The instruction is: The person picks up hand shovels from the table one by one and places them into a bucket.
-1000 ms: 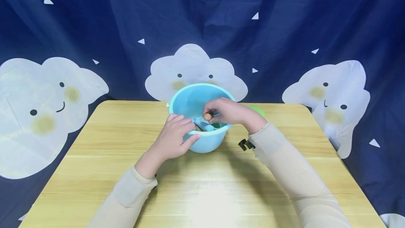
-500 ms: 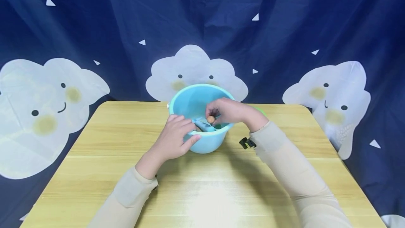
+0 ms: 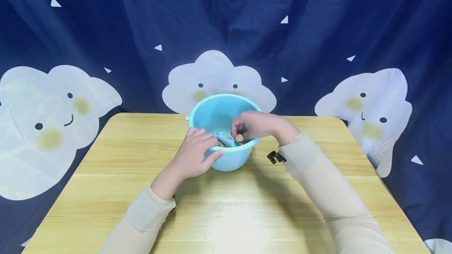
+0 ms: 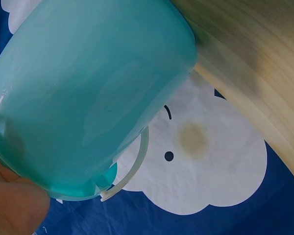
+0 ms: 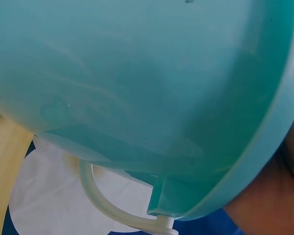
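A light blue bucket [image 3: 231, 162] stands on the table, its mouth tipped toward me in the head view. My left hand [image 3: 193, 153] grips its near left rim, fingers over the edge and thumb outside. Reaching in over the right rim, my right hand [image 3: 259, 124] pinches a small thing with a round tan end [image 3: 239, 138]; its kind cannot be told. Just left of that end, a light blue object [image 3: 225, 139] lies inside, partly hidden by the rim. Both wrist views show mostly the bucket's outer wall [image 4: 98, 93], with its pale handle [image 5: 105, 203] hanging down.
The wooden table [image 3: 226, 203] spreads around the bucket, with a bright glare near the front. Behind it hangs a dark blue curtain [image 3: 303, 42] printed with white clouds. A black clip [image 3: 276, 157] sits at my right cuff.
My right hand has moved slightly right and lower into the bucket, taking the tan-ended thing with it. A green patch behind the right wrist is out of sight now. The left hand stays put.
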Tool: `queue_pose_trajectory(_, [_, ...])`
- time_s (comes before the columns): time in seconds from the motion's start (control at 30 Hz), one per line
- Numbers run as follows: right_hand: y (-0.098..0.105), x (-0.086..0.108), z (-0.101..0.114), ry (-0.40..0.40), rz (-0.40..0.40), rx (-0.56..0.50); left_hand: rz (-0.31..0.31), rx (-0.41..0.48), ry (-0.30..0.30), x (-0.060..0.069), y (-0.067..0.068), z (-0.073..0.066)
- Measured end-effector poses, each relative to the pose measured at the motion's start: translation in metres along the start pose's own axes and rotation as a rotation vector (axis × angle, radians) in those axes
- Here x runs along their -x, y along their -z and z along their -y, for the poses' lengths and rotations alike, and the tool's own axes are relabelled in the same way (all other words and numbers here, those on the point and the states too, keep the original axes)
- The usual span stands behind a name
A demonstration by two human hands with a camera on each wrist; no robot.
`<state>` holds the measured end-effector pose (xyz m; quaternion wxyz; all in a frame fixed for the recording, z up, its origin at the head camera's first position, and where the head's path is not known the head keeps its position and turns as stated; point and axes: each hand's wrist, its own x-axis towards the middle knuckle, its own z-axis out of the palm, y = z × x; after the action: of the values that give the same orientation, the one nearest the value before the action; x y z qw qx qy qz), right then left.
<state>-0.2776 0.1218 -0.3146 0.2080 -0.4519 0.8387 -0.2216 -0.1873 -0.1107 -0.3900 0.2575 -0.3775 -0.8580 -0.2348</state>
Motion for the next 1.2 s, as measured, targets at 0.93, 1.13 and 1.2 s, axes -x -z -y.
queue_pose_trajectory(0.93, [0.006, -0.014, 0.002, -0.167, 0.207, 0.071, -0.009, -0.012, -0.007, 0.000, 0.000, 0.001])
queue_pose_trajectory(1.13, [0.004, -0.015, 0.001, -0.176, 0.214, 0.067, 0.002, -0.018, 0.000, 0.001, -0.001, 0.002])
queue_pose_trajectory(1.2, [0.004, -0.015, 0.001, -0.178, 0.220, 0.057, 0.001, -0.018, -0.002, 0.001, -0.001, 0.002])
